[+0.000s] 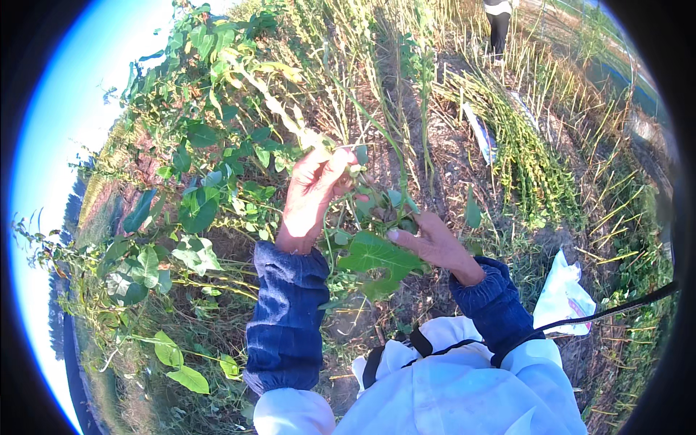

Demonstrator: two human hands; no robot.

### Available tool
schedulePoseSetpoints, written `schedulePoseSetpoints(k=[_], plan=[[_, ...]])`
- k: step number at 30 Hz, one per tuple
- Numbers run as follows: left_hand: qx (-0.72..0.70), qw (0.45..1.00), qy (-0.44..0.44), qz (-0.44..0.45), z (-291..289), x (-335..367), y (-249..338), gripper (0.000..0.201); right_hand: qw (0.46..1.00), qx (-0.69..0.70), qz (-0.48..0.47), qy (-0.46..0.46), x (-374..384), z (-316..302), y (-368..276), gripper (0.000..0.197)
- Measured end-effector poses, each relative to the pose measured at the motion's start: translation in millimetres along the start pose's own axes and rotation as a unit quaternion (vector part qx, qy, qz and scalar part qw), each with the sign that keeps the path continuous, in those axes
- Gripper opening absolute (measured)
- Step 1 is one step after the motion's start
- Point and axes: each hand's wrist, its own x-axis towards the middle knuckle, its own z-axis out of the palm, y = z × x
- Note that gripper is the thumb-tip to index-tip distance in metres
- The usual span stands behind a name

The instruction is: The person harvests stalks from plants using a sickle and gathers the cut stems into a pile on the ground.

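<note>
My left hand (312, 192), its fingers closed in a pinch, is raised in the middle against a pale, pod-bearing stalk (279, 109) that leans up to the left. Lower and to the right, my right hand (435, 250) is closed on a tangle of leafy vine (377, 206), thumb and fingers pressed together. A large lobed green leaf (380, 261) hangs from this tangle between the hands. Leaves partly cover the fingertips of both hands, so the exact grip points are hidden. Blue sleeve covers (286, 319) wrap both forearms.
Dense leafy vines (196, 203) crowd the left side. Upright dry stalks (362, 65) stand ahead. At the right lies a pile of cut green stalks (518, 145); nearer is a white plastic bag (565, 293). A person in dark trousers (499, 32) stands far off. A black cord (616, 312) crosses the lower right.
</note>
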Motion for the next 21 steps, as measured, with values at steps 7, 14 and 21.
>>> schedulePoseSetpoints(k=[7,14,21], plan=[[0.247,0.966,0.068,0.022,8.6,-33.2,-5.8,0.074,0.996,0.074,0.019,0.043,10.8,-5.2,8.5,0.035],[0.204,0.974,-0.006,-0.097,-16.0,-39.2,-29.0,0.022,0.956,0.269,0.066,0.095,15.1,-10.5,-17.2,0.040],[0.320,0.933,0.065,0.150,-59.4,12.1,-48.0,0.016,0.931,0.294,0.123,-0.176,6.0,-17.7,-45.8,0.047]])
